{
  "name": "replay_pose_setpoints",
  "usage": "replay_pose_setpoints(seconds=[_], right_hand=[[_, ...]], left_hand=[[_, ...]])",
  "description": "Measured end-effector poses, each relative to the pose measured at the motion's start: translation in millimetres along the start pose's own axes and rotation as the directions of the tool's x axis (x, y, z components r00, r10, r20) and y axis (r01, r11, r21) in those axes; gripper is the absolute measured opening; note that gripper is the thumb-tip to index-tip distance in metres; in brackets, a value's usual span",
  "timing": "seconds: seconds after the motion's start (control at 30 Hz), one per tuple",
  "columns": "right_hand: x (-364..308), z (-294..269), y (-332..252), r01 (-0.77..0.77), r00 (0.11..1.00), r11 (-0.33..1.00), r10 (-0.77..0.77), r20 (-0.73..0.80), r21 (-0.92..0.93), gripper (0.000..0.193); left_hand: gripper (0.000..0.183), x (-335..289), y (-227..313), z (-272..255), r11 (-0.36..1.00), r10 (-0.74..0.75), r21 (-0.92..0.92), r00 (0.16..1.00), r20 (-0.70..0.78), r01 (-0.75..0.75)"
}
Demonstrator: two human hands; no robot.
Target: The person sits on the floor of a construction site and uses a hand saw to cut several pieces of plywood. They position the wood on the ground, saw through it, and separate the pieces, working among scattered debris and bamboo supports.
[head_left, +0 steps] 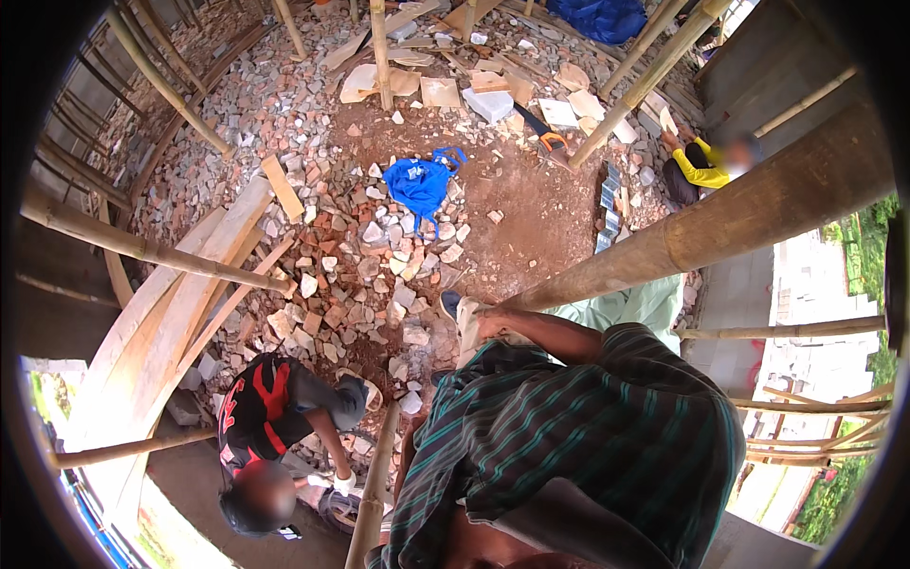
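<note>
Trousers (467, 343), one pair: right hand (490, 324) on them, grip can't tell; left hand hidden, state can't tell. Two co-workers (248, 408): near left, far right.

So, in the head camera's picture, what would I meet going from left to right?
Long planks, blue bag, the wearer's right hand, saw, a co-worker's yellow sleeve.

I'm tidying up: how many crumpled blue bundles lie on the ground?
2: one crumpled blue bundle near centre, another blue bundle at the top edge, right of centre. More may be hidden.
</note>
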State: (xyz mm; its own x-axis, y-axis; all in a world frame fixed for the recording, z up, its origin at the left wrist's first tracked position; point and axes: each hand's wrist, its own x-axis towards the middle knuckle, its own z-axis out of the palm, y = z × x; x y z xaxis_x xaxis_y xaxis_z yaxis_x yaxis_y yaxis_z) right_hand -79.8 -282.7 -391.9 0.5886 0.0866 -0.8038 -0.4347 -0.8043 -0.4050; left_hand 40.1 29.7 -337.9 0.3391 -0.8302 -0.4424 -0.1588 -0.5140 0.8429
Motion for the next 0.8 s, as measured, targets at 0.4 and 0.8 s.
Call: replay_pose_setpoints(seconds=[0.4,0.8], right_hand=[[152.6,-32.8,76.1,-0.003,0.984,0.985,0.033,0.173,-0.17,0.031],[2.5,-137.5,163.8,-0.366,0.929,0.729,0.247,0.276,0.579,0.033]], left_hand=[[0.029,29.6,25.8,-23.9,0.99,-0.139,-0.002,0.987,-0.084,0.14],[0.031,141.8,82.0,-74.6,0.98,-0.141,0.134,0.989,-0.043,0.145]])
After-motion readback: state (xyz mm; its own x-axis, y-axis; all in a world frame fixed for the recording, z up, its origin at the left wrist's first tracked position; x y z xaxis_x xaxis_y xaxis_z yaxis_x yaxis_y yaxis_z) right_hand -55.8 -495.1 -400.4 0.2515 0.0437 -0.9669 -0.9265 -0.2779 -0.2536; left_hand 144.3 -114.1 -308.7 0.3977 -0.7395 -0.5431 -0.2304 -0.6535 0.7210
